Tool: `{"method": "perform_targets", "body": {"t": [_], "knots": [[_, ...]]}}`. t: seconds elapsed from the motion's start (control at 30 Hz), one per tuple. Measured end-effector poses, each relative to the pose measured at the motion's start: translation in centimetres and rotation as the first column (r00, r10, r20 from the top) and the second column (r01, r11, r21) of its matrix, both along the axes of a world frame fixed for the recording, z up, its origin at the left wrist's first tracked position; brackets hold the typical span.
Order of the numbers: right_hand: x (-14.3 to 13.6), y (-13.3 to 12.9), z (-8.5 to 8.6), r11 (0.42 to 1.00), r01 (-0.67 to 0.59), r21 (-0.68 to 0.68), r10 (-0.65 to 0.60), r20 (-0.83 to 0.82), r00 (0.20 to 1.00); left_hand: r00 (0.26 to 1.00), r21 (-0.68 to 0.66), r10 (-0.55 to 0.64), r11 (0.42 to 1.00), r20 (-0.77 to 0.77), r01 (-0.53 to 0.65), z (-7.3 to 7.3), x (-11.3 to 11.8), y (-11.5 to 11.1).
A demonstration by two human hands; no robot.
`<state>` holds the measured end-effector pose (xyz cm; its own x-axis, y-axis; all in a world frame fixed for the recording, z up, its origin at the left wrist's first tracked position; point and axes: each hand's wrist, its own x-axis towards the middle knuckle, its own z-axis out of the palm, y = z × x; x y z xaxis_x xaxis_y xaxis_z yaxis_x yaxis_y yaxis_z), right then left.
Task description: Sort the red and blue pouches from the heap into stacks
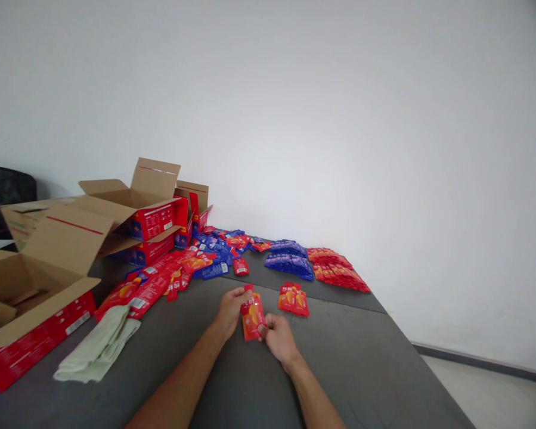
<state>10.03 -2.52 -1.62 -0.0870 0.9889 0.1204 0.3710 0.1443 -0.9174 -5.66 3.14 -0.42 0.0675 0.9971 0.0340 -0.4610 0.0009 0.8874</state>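
Note:
A red packet with an orange fruit print (253, 320) is held upright between both hands above the dark table. My left hand (232, 310) pinches its upper left part, the thumb over the front. Its lower right edge is gripped by my right hand (277, 338). Just beyond my right hand, a small group of red packets (293, 299) lies overlapping on the table. Farther back stand rows of blue packets (289, 260) and, to their right, rows of red packets (338, 269).
A loose heap of blue and red packets (214, 253) spreads across the left back of the table (348, 357). Open cardboard boxes (155, 223) stand behind it, with another open box (35, 298) at the left front. A folded pale green cloth (96, 345) lies beside that one.

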Motion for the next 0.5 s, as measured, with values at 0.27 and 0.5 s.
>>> {"method": "perform_targets", "body": {"t": [0.27, 0.5], "knots": [[-0.5, 0.4, -0.6, 1.0, 0.016, -0.026, -0.015, 0.038, 0.999, 0.967, 0.007, 0.248, 0.969, -0.061, -0.248, -0.5, 1.0, 0.2], [-0.7, 0.2, -0.3, 0.999, 0.016, -0.031, -0.015, 0.018, 1.0, 0.967, -0.029, 0.256, 0.966, -0.018, -0.256, -0.4, 1.2, 0.3]]}}
